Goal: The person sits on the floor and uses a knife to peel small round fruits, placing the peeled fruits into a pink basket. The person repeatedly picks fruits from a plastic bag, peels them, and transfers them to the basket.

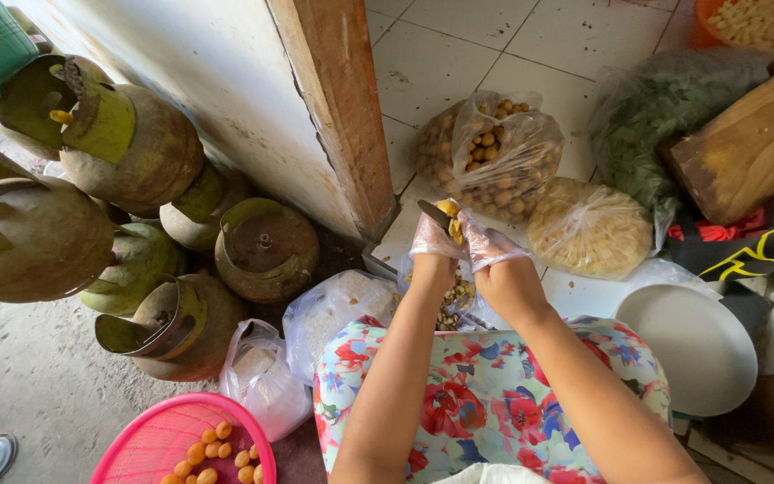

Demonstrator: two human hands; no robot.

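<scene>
Gloved hands (463, 240) pinch yellow fruit (447, 209); knife (432, 215) beside

Soft daylight, sharp focus (edges warped)

Green gas cylinders (91, 206), a pink basket (163, 435), a white plate (687, 345).

Both hands wear clear, glossy plastic gloves: the left hand (430, 237) and the right hand (487, 246) close around a small yellow-orange fruit (447, 209). The dress (485, 394) over the lap carries red, pink and blue flowers on pale ground. Near left, a bright pink basket (150, 439) holds orange peeled fruits (212, 444). The gas cylinders (136, 148) at far left are dull olive green with rusty brown patches. The plate (687, 345) at right is plain white. The floor tiles (459, 54) are off-white.
</scene>
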